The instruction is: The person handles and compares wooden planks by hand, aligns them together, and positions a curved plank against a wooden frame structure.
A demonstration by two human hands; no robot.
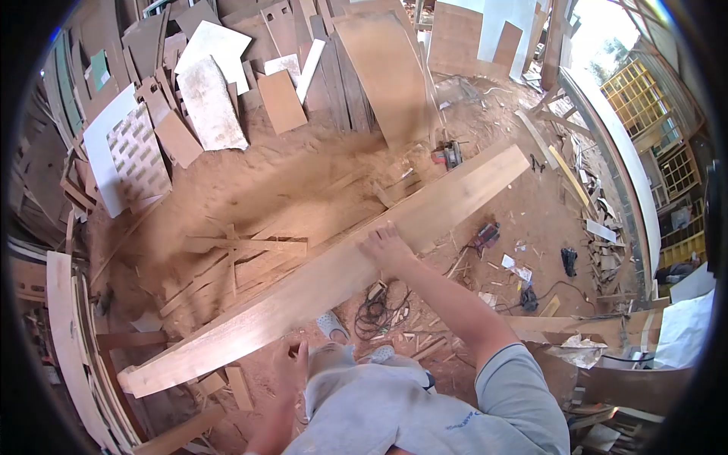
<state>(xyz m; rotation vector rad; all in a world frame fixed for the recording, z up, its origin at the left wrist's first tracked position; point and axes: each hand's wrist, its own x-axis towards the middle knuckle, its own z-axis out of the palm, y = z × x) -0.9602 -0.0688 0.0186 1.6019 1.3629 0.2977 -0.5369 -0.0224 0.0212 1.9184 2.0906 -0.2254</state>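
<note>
A long, pale wooden plank [303, 292] lies diagonally in front of me, from the lower left up to the upper right. My right hand [385, 247] rests palm down on the plank's middle, fingers stretched out. Beside my body, below the plank's near edge, my left hand [288, 364] is held with its fingers curled. A small dark spot shows between its fingertips, and I cannot make out what is there. The left hand looks apart from the plank.
Power tools lie on the dusty ground: one [449, 155] beyond the plank, another [485, 236] on the near side. A coiled black cable [373, 312] sits by my feet. Crossed wood strips [231, 246] lie beyond the plank. Leaning boards [282, 102] line the back; stacked planks [72, 341] stand left.
</note>
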